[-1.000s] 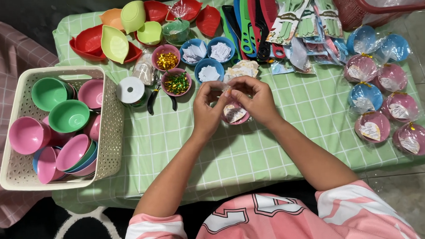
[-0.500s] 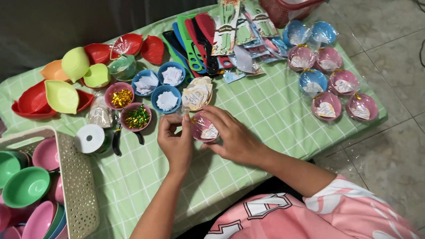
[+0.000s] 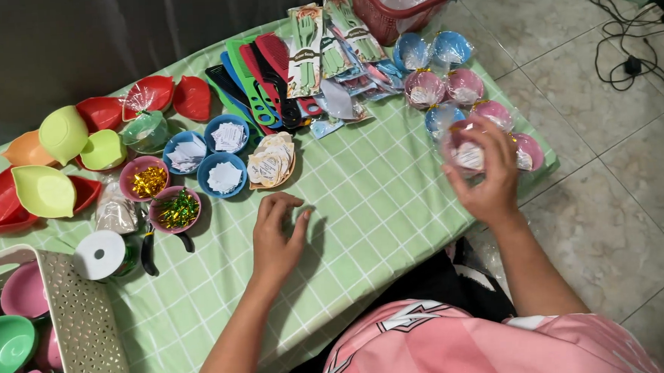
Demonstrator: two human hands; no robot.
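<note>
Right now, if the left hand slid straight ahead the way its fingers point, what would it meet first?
Probably the shallow dish of paper tags. The left hand rests on the green checked cloth, fingers pointing up the table, with only bare cloth between.

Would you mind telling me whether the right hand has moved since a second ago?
Yes. The right hand carried its wrapped bowl from beside the card stack rightwards to the wrapped bowls.
</note>
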